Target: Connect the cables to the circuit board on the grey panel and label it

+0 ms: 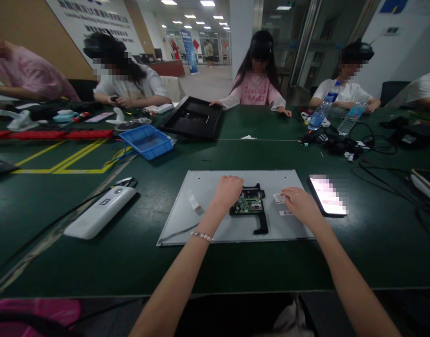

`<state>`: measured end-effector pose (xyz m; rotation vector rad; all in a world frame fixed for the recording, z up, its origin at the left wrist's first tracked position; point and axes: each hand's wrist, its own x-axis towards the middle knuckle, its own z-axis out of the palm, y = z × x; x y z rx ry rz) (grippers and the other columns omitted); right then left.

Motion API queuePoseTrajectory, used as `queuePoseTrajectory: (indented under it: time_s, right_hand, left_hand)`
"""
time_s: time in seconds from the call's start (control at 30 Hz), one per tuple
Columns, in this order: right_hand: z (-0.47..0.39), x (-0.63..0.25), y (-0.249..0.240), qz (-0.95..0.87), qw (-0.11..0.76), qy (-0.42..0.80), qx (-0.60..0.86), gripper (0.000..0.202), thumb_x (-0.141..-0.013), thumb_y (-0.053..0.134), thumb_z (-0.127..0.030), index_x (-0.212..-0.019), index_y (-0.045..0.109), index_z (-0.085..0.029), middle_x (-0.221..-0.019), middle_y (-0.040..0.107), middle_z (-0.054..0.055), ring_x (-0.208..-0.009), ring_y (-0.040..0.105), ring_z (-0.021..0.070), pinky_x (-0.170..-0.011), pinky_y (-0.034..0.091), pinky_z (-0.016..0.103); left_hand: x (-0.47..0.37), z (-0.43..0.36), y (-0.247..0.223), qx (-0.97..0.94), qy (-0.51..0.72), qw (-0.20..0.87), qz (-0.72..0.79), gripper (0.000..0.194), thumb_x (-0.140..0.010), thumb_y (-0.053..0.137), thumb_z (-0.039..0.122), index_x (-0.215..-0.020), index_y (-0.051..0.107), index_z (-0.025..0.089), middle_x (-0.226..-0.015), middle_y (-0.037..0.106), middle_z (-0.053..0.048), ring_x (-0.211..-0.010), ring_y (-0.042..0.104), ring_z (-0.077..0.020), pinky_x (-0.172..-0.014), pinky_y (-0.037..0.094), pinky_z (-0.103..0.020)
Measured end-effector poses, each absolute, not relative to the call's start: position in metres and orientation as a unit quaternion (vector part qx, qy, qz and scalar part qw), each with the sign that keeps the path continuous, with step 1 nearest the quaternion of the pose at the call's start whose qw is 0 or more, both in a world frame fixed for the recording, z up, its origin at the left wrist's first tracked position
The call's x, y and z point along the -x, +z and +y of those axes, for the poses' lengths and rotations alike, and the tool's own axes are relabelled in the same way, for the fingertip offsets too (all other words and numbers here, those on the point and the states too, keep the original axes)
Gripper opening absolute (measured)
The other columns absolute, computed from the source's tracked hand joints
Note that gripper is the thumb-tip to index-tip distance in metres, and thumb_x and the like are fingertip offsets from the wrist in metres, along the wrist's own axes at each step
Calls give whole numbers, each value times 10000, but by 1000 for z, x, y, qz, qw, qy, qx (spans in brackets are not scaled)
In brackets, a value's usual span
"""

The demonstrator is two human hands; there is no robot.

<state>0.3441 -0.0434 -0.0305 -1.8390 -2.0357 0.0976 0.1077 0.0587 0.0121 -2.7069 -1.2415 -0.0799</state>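
Note:
A flat light-grey panel (215, 231) lies on the table in front of me. On it sits a black bracket (261, 224) around a green circuit board (248, 206). My left hand (229, 193) is closed at the bracket's upper left side; its fingertips are hidden, so what it grips cannot be made out. To the right of the board, my right hand (301, 203) is curled with the fingertips together at a small white label (279, 198) on the panel. Whether it pinches anything is too small to tell. A whitish strip (195, 203) lies on the panel's left part.
Left of the panel is a white power bank (101, 213) with a cable; a lit phone (327, 195) lies to the right. Beyond are a blue tray (147, 142), a black frame (193, 118) touched by a person opposite, water bottles (323, 106) and tangled black cables (344, 145).

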Motion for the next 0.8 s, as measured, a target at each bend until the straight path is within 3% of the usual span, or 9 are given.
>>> queuePoseTrajectory:
  time_s: [0.3, 0.57, 0.8]
  right_hand:
    - [-41, -342, -27, -736, 194, 33, 647, 286, -835, 421, -140, -988, 659, -183, -1046, 663, 82, -988, 586, 208, -850, 450, 342]
    - [-41, -343, -32, -724, 207, 20, 658, 278, -842, 408, -152, -966, 655, -180, -1029, 658, 74, -965, 583, 206, -835, 449, 343]
    - [-39, -347, -33, -711, 203, 32, 672, 291, -828, 405, -137, -963, 655, -197, -1014, 657, 75, -965, 586, 204, -827, 447, 338]
  left_hand:
    - [-111, 79, 4, 908, -17, 89, -410, 221, -850, 451, 103, -789, 663, 118, -834, 675, -125, -802, 635, -215, -722, 426, -316]
    - [-157, 88, 10, 925, -61, 89, -364, 215, -867, 443, 96, -865, 656, 129, -934, 639, -117, -905, 598, -211, -761, 415, -318]
    - [-193, 86, -3, 945, -56, 51, -320, 188, -847, 479, 112, -838, 667, 119, -902, 654, -123, -893, 608, -222, -756, 420, -323]
